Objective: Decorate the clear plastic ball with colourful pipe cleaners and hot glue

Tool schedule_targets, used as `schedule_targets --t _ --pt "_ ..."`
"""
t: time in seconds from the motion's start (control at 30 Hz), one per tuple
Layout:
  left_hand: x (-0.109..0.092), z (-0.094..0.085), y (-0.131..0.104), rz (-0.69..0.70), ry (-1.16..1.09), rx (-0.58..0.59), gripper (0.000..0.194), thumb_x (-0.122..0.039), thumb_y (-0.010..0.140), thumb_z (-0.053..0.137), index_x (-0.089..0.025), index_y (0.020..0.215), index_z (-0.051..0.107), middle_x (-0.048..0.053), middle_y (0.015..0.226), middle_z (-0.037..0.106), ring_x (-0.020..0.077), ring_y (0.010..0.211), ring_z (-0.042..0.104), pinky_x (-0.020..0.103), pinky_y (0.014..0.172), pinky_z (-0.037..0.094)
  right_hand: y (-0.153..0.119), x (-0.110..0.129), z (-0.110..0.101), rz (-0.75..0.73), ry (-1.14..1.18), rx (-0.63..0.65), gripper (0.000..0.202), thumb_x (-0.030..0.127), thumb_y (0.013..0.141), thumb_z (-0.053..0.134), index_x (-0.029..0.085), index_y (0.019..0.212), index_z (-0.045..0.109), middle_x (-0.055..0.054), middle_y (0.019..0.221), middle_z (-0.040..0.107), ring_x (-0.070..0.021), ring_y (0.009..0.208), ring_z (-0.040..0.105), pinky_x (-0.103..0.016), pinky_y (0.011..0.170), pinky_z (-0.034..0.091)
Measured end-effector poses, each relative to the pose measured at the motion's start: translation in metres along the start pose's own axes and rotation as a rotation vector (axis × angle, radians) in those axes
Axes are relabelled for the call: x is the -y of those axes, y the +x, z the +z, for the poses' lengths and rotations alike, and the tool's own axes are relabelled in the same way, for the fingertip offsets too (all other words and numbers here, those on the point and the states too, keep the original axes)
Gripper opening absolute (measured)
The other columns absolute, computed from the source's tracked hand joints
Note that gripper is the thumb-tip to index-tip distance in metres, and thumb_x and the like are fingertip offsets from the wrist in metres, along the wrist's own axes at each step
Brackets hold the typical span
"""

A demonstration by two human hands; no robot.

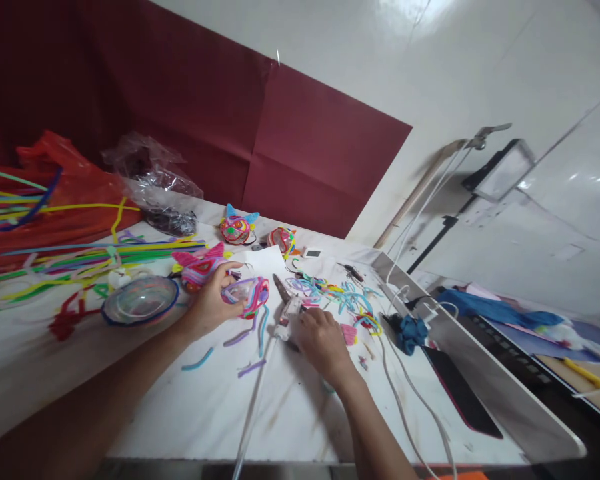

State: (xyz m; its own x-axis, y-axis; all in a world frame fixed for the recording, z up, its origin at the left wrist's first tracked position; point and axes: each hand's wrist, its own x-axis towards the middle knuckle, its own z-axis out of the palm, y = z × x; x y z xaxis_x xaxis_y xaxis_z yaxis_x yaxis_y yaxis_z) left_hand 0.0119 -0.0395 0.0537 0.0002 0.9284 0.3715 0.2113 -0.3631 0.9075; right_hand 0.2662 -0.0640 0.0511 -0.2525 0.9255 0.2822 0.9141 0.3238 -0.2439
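My left hand (215, 300) is closed around a small clear plastic cup (243, 291) edged with pink and purple pipe cleaners. My right hand (325, 340) has its fingers curled on a white glue gun (287, 317), which lies on the table with its dark nozzle pointing away. A long clear glue stick (253, 407) runs from its back towards the table's front edge. Cut pipe cleaner pieces (199, 360) lie below the cup. Beside my left hand sits a pink pipe-cleaner figure (203, 265), partly hidden by my fingers.
A clear bowl with a blue rim (140, 300) and long pipe cleaners (80, 267) are on the left. Two decorated figures, one with blue ears (237, 225), stand behind. Tangled pipe cleaners (340, 293), white cables (395, 380) and a black phone-like slab (463, 390) lie right.
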Motion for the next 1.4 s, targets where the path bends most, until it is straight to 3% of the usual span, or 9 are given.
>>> schedule_targets --t 0.1,0.2,0.33,0.57,0.97,1.23,1.4 --pt "0.001 0.001 -0.001 0.04 0.013 0.002 0.064 -0.022 0.067 0.07 -0.028 0.126 0.046 0.004 0.115 0.062 0.0237 0.104 0.064 0.032 0.082 0.051 0.009 0.021 -0.01 -0.117 0.366 -0.143 0.02 0.023 0.086 0.062 0.022 0.103 0.072 -0.011 0.109 0.07 -0.0279 0.105 0.063 -0.041 0.094 0.049" --pt "-0.003 0.003 -0.003 0.068 0.038 -0.011 0.064 -0.022 0.064 0.072 -0.026 0.124 0.048 0.005 0.117 0.061 0.0246 0.104 0.065 0.032 0.082 0.052 0.021 0.047 -0.01 -0.082 0.637 -0.223 0.014 0.034 0.087 0.063 0.023 0.089 0.071 -0.005 0.09 0.073 -0.0232 0.087 0.064 -0.039 0.086 0.049" --pt "-0.006 0.004 -0.006 0.071 0.076 0.033 0.061 -0.023 0.066 0.069 -0.021 0.123 0.048 0.0 0.087 0.061 0.0205 0.078 0.064 0.03 0.07 0.05 0.036 0.069 0.0 -0.038 0.745 -0.265 0.014 0.033 0.084 0.064 0.022 0.078 0.07 -0.001 0.079 0.069 -0.0186 0.076 0.059 -0.035 0.08 0.046" --pt "-0.001 0.007 -0.007 0.114 0.111 0.03 0.06 -0.019 0.068 0.065 -0.02 0.126 0.047 -0.001 0.085 0.059 0.0185 0.077 0.062 0.029 0.07 0.048 0.046 0.074 0.006 0.015 0.883 -0.335 0.016 0.036 0.077 0.065 0.022 0.07 0.068 0.001 0.069 0.064 -0.017 0.065 0.054 -0.031 0.066 0.042" --pt "-0.006 0.009 -0.01 0.129 0.166 0.021 0.06 -0.015 0.07 0.063 -0.018 0.128 0.047 -0.001 0.085 0.058 0.0175 0.076 0.06 0.03 0.072 0.048 0.051 0.07 0.004 0.004 0.87 -0.28 0.011 0.029 0.073 0.065 0.021 0.071 0.072 0.001 0.066 0.06 -0.0155 0.062 0.052 -0.029 0.063 0.042" --pt "-0.009 0.009 -0.011 0.148 0.21 0.023 0.063 -0.012 0.067 0.061 -0.017 0.128 0.047 0.002 0.09 0.063 0.0193 0.081 0.064 0.03 0.074 0.05 0.057 0.066 -0.007 -0.006 0.763 -0.151 0.012 0.014 0.067 0.06 0.022 0.065 0.07 0.002 0.065 0.063 -0.0149 0.063 0.055 -0.028 0.065 0.041" --pt "-0.007 0.009 -0.011 0.173 0.235 0.032 0.064 -0.011 0.067 0.061 -0.017 0.128 0.047 0.001 0.088 0.063 0.0191 0.082 0.065 0.03 0.075 0.05 0.066 0.059 -0.01 0.024 0.731 -0.037 0.005 0.017 0.067 0.066 0.022 0.066 0.065 0.005 0.06 0.06 -0.0134 0.057 0.054 -0.026 0.058 0.04"
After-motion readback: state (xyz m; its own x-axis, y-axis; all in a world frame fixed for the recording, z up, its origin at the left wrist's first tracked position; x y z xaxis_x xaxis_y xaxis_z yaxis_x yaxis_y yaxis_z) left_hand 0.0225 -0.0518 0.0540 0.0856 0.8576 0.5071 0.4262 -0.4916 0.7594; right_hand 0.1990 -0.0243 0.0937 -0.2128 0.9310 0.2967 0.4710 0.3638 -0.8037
